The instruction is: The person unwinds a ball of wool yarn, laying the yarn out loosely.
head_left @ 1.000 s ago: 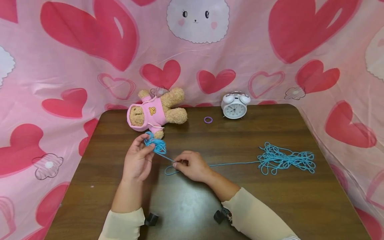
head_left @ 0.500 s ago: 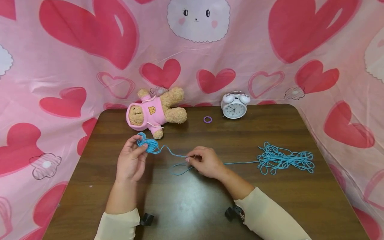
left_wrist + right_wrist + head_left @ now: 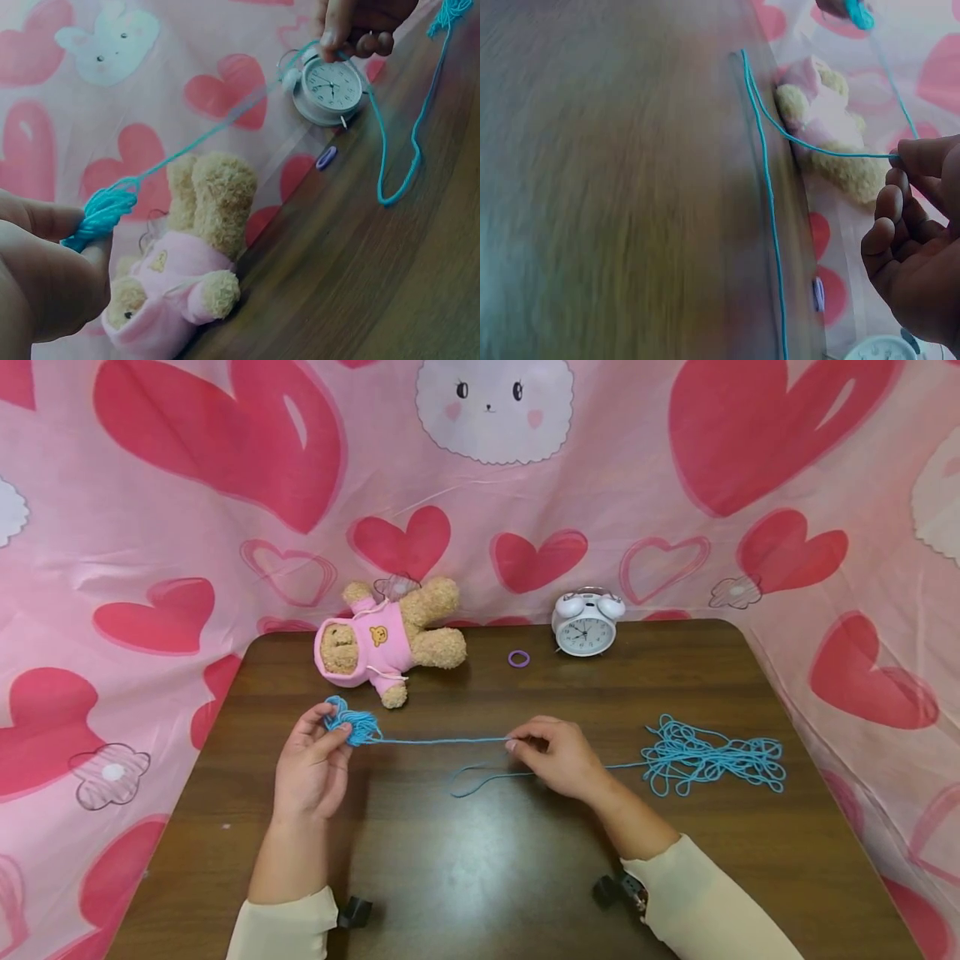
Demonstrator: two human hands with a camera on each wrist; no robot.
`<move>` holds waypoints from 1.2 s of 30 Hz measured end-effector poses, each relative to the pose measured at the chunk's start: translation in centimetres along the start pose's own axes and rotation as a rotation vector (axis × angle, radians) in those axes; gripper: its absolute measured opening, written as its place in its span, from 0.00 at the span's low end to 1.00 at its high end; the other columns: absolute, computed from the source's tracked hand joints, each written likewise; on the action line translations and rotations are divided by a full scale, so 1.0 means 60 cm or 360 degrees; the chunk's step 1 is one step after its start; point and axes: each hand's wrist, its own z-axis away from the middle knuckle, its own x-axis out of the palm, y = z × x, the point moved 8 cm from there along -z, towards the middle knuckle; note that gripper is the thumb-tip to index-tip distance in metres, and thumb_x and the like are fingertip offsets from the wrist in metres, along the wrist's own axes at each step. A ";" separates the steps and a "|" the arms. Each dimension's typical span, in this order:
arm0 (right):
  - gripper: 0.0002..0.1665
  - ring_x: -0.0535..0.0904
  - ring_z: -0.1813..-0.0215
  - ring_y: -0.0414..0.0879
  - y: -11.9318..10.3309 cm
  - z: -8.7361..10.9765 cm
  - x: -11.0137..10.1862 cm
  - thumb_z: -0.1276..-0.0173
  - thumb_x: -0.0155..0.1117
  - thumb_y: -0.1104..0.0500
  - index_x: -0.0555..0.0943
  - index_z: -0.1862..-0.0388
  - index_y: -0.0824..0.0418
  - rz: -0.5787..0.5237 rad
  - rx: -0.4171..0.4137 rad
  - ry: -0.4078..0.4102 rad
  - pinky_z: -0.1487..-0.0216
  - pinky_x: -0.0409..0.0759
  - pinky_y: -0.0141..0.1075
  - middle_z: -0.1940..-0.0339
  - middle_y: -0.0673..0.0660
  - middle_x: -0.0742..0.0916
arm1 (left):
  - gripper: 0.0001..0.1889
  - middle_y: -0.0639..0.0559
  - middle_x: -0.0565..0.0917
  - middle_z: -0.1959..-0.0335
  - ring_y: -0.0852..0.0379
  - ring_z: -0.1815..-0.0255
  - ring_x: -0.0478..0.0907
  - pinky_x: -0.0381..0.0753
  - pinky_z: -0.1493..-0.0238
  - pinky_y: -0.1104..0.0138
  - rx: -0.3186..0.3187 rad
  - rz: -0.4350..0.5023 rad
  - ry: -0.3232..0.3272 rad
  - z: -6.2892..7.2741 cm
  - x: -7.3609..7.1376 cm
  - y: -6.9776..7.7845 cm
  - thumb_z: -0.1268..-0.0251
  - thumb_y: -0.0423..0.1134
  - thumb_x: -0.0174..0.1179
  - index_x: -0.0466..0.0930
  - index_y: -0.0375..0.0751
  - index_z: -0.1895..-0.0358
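A bundle of blue yarn [image 3: 357,727] is pinched between the thumb and fingers of my left hand [image 3: 311,768], at the left of the head view. From it a single strand [image 3: 442,742] runs straight across to my right hand [image 3: 562,756], whose thumb and forefinger pinch it. Past those fingertips the yarn drops into a slack loop [image 3: 468,789] on the table. It then passes behind the right hand to a loose pile of the same blue yarn [image 3: 712,758] at the right. In the right wrist view the pinched strand [image 3: 840,154] bends down toward the tabletop.
A teddy bear [image 3: 390,639] in a pink hoodie lies on its side at the back left of the brown wooden table [image 3: 480,877]. Behind the hands are a purple ring [image 3: 519,658] and a white alarm clock [image 3: 585,631]. Heart-patterned cloth [image 3: 525,485] hangs behind.
My right hand has moved right along with the strand, and my left hand has shifted left with the bundle. The strand between them has lengthened, sagging halfway through and now straight.
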 end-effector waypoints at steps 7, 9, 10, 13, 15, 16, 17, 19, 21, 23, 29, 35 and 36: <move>0.04 0.77 0.65 0.41 0.020 0.018 -0.038 0.30 0.73 0.57 0.91 0.58 0.52 0.0041 0.0038 0.0064 0.64 0.76 0.34 0.65 0.42 0.86 | 0.17 0.47 0.80 0.52 0.55 0.55 0.81 0.85 0.55 0.68 0.0021 0.0065 -0.0003 -0.002 -0.007 0.006 0.31 0.12 0.50 0.79 0.37 0.55; 0.04 0.78 0.64 0.41 0.026 0.024 -0.050 0.30 0.73 0.57 0.91 0.58 0.52 0.0064 0.0046 0.0084 0.63 0.76 0.34 0.64 0.42 0.87 | 0.16 0.47 0.80 0.52 0.55 0.55 0.81 0.84 0.55 0.68 0.0026 0.0066 0.0002 -0.002 -0.009 0.008 0.30 0.12 0.50 0.79 0.37 0.55; 0.04 0.78 0.63 0.41 0.029 0.027 -0.056 0.30 0.73 0.57 0.91 0.58 0.51 0.0078 0.0049 0.0097 0.62 0.76 0.35 0.63 0.42 0.88 | 0.16 0.47 0.80 0.52 0.55 0.55 0.81 0.84 0.55 0.68 0.0026 0.0067 0.0009 -0.002 -0.011 0.009 0.30 0.13 0.50 0.79 0.37 0.55; 0.04 0.79 0.62 0.41 0.038 0.034 -0.075 0.30 0.73 0.57 0.91 0.58 0.51 0.0113 0.0065 0.0126 0.61 0.77 0.37 0.62 0.43 0.88 | 0.15 0.48 0.80 0.53 0.55 0.55 0.80 0.84 0.56 0.69 0.0032 0.0056 0.0037 -0.003 -0.016 0.014 0.30 0.13 0.51 0.79 0.37 0.55; 0.04 0.79 0.62 0.41 0.044 0.038 -0.087 0.31 0.74 0.58 0.91 0.59 0.52 0.0137 0.0068 0.0148 0.62 0.78 0.38 0.62 0.44 0.89 | 0.15 0.48 0.80 0.53 0.55 0.55 0.80 0.84 0.56 0.69 0.0034 0.0056 0.0052 -0.002 -0.019 0.016 0.30 0.14 0.51 0.79 0.37 0.55; 0.04 0.79 0.62 0.41 0.047 0.040 -0.092 0.30 0.74 0.58 0.91 0.59 0.52 0.0153 0.0070 0.0157 0.62 0.78 0.37 0.62 0.44 0.89 | 0.15 0.48 0.79 0.53 0.55 0.54 0.80 0.84 0.56 0.69 0.0035 0.0056 0.0058 -0.002 -0.020 0.018 0.30 0.14 0.51 0.79 0.37 0.55; 0.04 0.80 0.62 0.42 0.050 0.042 -0.098 0.30 0.74 0.58 0.91 0.59 0.52 0.0163 0.0075 0.0167 0.62 0.78 0.37 0.62 0.44 0.89 | 0.15 0.48 0.79 0.53 0.55 0.54 0.80 0.84 0.56 0.69 0.0039 0.0060 0.0062 -0.002 -0.022 0.019 0.29 0.14 0.51 0.79 0.37 0.55; 0.04 0.81 0.61 0.42 0.056 0.045 -0.108 0.30 0.73 0.58 0.91 0.59 0.53 0.0181 0.0082 0.0185 0.61 0.78 0.36 0.62 0.45 0.90 | 0.14 0.47 0.79 0.53 0.55 0.55 0.80 0.84 0.57 0.69 0.0045 0.0078 0.0066 -0.002 -0.024 0.020 0.29 0.15 0.51 0.79 0.36 0.55; 0.04 0.82 0.60 0.42 0.061 0.047 -0.118 0.30 0.73 0.57 0.91 0.58 0.53 0.0188 0.0101 0.0199 0.60 0.77 0.35 0.61 0.45 0.90 | 0.13 0.47 0.79 0.53 0.55 0.56 0.81 0.84 0.57 0.69 0.0047 0.0100 0.0067 -0.002 -0.025 0.021 0.28 0.15 0.51 0.79 0.36 0.55; 0.05 0.83 0.58 0.43 0.066 0.049 -0.127 0.30 0.73 0.57 0.91 0.58 0.54 0.0191 0.0128 0.0208 0.58 0.77 0.34 0.61 0.46 0.90 | 0.13 0.47 0.78 0.53 0.55 0.56 0.81 0.84 0.58 0.69 0.0049 0.0118 0.0069 -0.002 -0.027 0.021 0.27 0.16 0.51 0.79 0.36 0.55; 0.08 0.83 0.54 0.44 0.077 0.056 -0.149 0.27 0.71 0.54 0.91 0.56 0.55 0.0206 0.0202 0.0203 0.54 0.77 0.34 0.58 0.47 0.90 | 0.10 0.46 0.77 0.52 0.55 0.53 0.80 0.84 0.56 0.69 0.0062 0.0126 0.0079 -0.002 -0.032 0.025 0.26 0.19 0.52 0.79 0.36 0.55; 0.09 0.83 0.52 0.44 0.081 0.064 -0.175 0.27 0.70 0.53 0.91 0.55 0.55 0.0231 0.0233 0.0250 0.53 0.78 0.37 0.58 0.47 0.91 | 0.10 0.46 0.78 0.52 0.53 0.55 0.80 0.84 0.55 0.69 0.0067 0.0131 0.0089 -0.001 -0.035 0.028 0.26 0.19 0.52 0.79 0.35 0.55; 0.09 0.83 0.52 0.44 0.083 0.065 -0.180 0.26 0.70 0.53 0.91 0.55 0.55 0.0234 0.0242 0.0258 0.53 0.78 0.37 0.57 0.47 0.91 | 0.10 0.46 0.78 0.53 0.53 0.55 0.80 0.84 0.55 0.69 0.0069 0.0130 0.0090 -0.001 -0.036 0.029 0.26 0.19 0.52 0.79 0.35 0.55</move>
